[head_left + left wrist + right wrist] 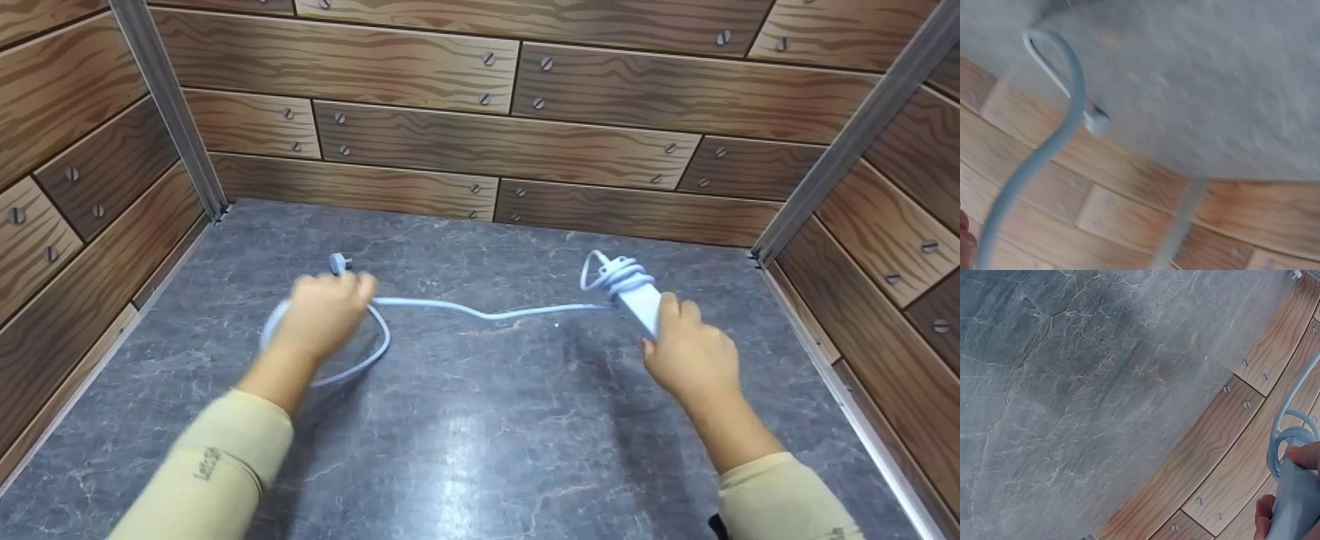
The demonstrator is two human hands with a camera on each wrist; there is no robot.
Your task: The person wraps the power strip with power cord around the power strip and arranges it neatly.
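My right hand [697, 356] grips one end of a white power strip [640, 306], held tilted with its far end up and to the left. Several turns of its cord are wound round that far end; the right wrist view shows the white body [1296, 500] between thumb and fingers. From there the white cord [495, 315] runs left to my left hand [322, 315], whose curled fingers hold it. A loose loop hangs below that hand. Just beyond the knuckles is the plug [337, 263]. In the left wrist view, the plug [1096, 122] dangles beside a bend of blurred cord [1075, 90].
The grey marbled work surface [465, 420] lies under both hands. Wood-print panels [420, 142] wall it at the back and both sides, with metal posts [169, 105] in the back corners.
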